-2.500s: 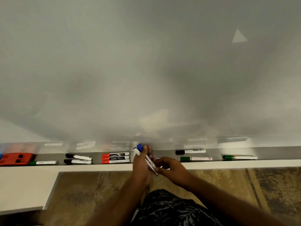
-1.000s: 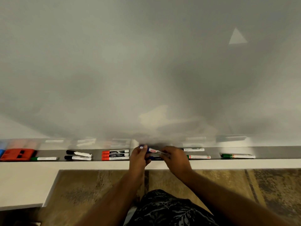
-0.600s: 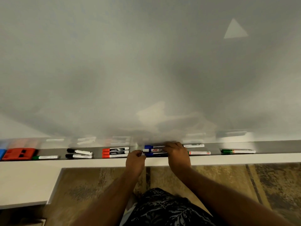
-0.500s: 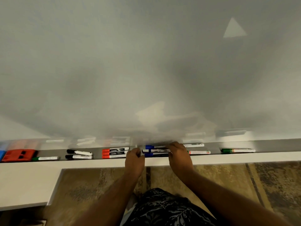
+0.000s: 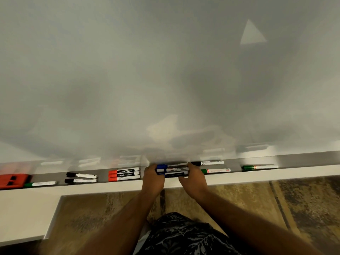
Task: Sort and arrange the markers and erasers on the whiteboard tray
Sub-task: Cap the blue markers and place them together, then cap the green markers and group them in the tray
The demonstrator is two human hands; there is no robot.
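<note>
Patterned brown carpet below; white tabletop at left.

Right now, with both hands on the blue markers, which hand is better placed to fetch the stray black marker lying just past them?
Probably the right hand. The stray black marker lies on the tray just beyond its fingers, while the left hand sits at the blue markers' capped end, farther away.

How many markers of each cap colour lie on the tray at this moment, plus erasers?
Red markers: 3
Black markers: 3, one at
Green markers: 3
Blue markers: at least 2, bunched between left hand and right hand
Red eraser: 1
Total: at least 12
</note>
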